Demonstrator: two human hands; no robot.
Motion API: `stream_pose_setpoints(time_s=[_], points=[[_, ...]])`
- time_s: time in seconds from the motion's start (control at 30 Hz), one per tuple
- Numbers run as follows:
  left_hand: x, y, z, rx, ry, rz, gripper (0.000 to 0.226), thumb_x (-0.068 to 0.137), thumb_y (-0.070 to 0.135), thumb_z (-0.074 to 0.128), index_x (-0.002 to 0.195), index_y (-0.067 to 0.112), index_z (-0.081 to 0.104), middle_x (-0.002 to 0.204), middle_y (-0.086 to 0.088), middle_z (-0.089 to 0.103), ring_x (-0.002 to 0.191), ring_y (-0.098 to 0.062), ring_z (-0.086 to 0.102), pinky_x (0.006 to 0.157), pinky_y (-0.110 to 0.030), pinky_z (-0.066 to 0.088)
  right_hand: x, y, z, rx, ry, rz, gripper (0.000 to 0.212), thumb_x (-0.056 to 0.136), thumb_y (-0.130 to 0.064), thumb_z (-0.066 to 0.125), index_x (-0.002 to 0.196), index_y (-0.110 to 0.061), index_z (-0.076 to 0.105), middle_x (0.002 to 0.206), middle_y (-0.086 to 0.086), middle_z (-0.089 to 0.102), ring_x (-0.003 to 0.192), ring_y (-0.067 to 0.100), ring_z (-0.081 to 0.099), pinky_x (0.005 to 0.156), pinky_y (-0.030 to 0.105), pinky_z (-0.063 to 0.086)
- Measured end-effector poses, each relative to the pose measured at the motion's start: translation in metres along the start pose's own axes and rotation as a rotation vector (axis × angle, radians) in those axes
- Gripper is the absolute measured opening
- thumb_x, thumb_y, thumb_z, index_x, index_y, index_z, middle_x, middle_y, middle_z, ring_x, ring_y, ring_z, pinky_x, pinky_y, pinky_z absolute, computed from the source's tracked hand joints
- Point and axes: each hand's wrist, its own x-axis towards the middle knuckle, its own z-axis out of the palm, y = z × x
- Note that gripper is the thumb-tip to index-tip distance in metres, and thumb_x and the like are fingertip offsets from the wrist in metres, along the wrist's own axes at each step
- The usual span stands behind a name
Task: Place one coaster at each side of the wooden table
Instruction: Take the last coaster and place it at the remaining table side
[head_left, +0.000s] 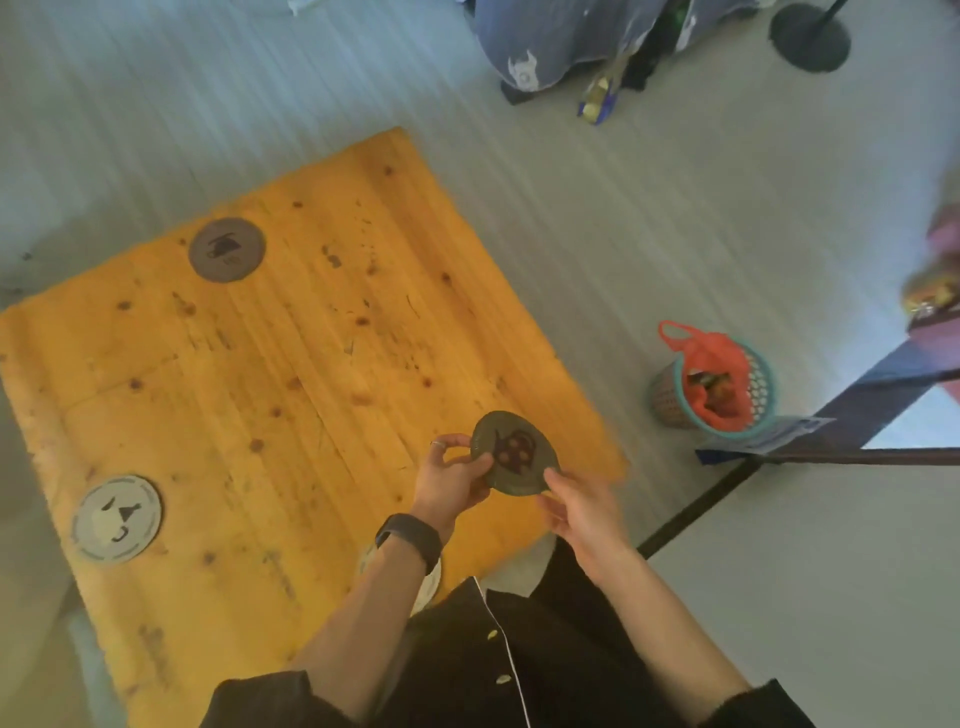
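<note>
A square wooden table (291, 395) fills the left and middle of the head view. A dark grey coaster (227, 250) lies near its far edge. A light grey coaster (116, 518) lies near its left edge. A pale coaster (428, 584) at the near edge is mostly hidden under my left forearm. Above the table's right corner I hold a dark green coaster (514, 453) with a reddish teapot picture. My left hand (451, 475) pinches its left rim. My right hand (579, 506) touches its lower right rim with thumb and fingertips.
A teal basket (759, 395) with an orange bag inside stands on the grey floor right of the table. A dark-framed table edge (779, 457) runs at the right. A blue bag (561, 41) and a black round stand base (809, 35) sit at the back.
</note>
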Motion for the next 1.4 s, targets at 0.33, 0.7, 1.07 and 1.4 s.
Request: stream_pose_setpoints(time_s=[0.33,0.7,1.07,1.4], points=[[0.032,0.037,0.153,0.079,0.002,0.038,0.017,0.09,0.021,0.069,0.106,0.021,0.065,0.095,-0.006,0.072,0.071,-0.018,0.07,0.067,-0.032,0.049,0.079,-0.102,-0.148,-0.184,-0.102,-0.249,0.027,0.091,-0.008,0.071,0.11,-0.021,0.058,0.084,0.009,0.074,0.064,0.014,0.069,0.06,0.024,0.053],[0.051,0.043,0.291,-0.007,0.15,0.042,0.02,0.088,0.009,0.067,0.099,0.019,0.053,0.095,-0.008,0.072,0.07,-0.021,0.073,0.058,-0.029,0.047,0.156,-0.221,-0.25,-0.606,-0.205,-0.362,0.025,0.09,-0.016,0.071,0.098,-0.037,0.059,0.09,0.003,0.077,0.071,0.015,0.072,0.077,0.037,0.062],[0.082,0.074,0.249,-0.392,0.378,0.048,0.026,0.089,0.005,0.062,0.112,0.012,0.053,0.092,-0.01,0.067,0.068,-0.023,0.065,0.053,-0.028,0.048,0.199,-0.301,-0.128,-1.054,-0.482,-0.537,0.024,0.091,-0.022,0.07,0.093,-0.041,0.056,0.08,-0.005,0.075,0.073,0.013,0.073,0.08,0.041,0.061],[0.101,0.118,0.207,-0.808,0.564,0.098,0.026,0.095,0.002,0.056,0.12,0.007,0.055,0.081,-0.008,0.068,0.046,-0.014,0.066,0.042,-0.024,0.035,0.213,-0.37,0.039,-1.575,-0.78,-0.703,0.02,0.091,-0.027,0.069,0.105,-0.037,0.057,0.086,-0.008,0.074,0.077,0.009,0.072,0.076,0.036,0.058]])
